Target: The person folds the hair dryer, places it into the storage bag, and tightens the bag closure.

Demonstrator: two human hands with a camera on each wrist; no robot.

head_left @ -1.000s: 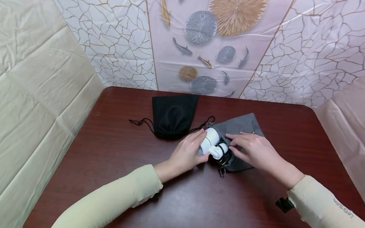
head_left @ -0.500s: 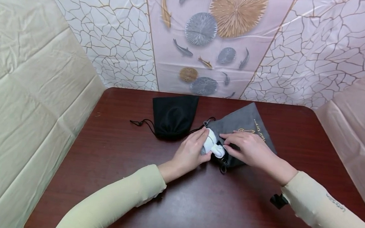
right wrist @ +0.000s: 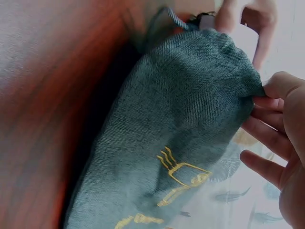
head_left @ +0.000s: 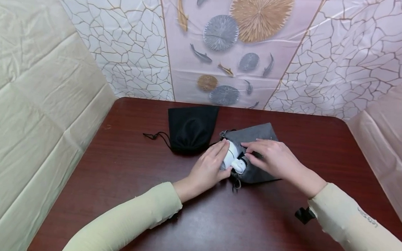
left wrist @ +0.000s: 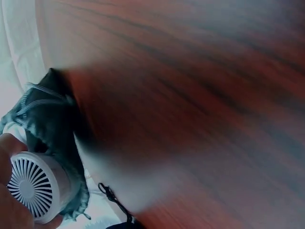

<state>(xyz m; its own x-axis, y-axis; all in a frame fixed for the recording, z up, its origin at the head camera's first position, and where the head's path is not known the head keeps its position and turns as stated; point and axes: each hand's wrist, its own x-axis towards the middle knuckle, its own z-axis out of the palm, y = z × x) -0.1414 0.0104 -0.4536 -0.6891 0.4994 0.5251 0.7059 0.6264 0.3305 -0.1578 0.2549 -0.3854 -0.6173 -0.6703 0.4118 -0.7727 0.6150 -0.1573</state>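
A white hair dryer [head_left: 231, 153] with a slotted round end lies partly inside a grey drawstring pouch [head_left: 257, 175]. My left hand [head_left: 207, 166] grips the dryer's body by its slotted end [left wrist: 29, 187], which sticks out of the pouch mouth in the left wrist view. A white looped part [head_left: 238, 165] also shows at the opening. My right hand [head_left: 275, 156] pinches the rim of the pouch between thumb and finger, plainest in the right wrist view. Yellow print of a dryer [right wrist: 183, 174] marks the pouch cloth. The dryer's inner portion is hidden.
Behind and left of the hands, a black drawstring bag [head_left: 191, 128] lies on the dark red-brown table [head_left: 134, 156], its cord [head_left: 156, 135] trailing left. Patterned cloth [head_left: 133, 42] hangs behind the table, with plain cloth at both sides.
The pouch has come further left over the dryer, covering more of the white and black parts at its mouth. Its far end rose, then dropped. My right hand moved slightly left.
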